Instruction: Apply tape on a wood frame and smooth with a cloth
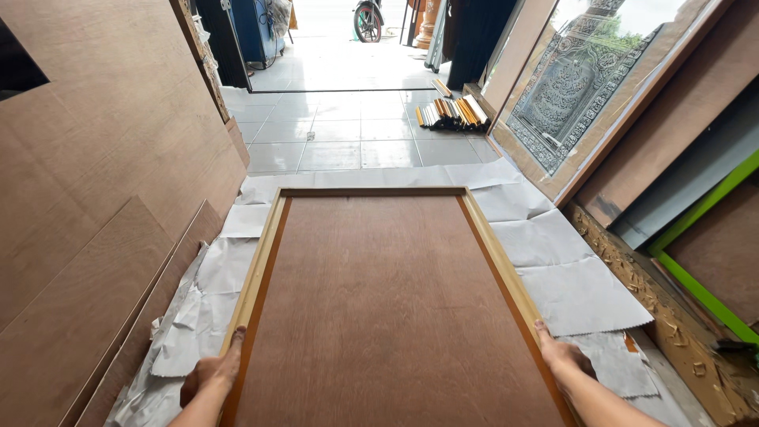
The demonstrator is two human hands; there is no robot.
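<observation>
A large picture frame (266, 253) lies face down on white paper, with a brown backing board (387, 316) filling its light wooden rim. My left hand (212, 372) grips the left rail near the bottom. My right hand (563, 356) presses against the right rail at about the same height. Both arms come in from the bottom edge.
Brown plywood sheets (103, 198) lean along the left. On the right lean a framed ornate picture (573, 87), a carved gold frame (656, 308) and a green-edged frame (704, 292). White paper sheets (569, 285) cover the floor. A bundle of mouldings (452, 113) lies on grey tiles; a motorbike (368, 20) stands outside.
</observation>
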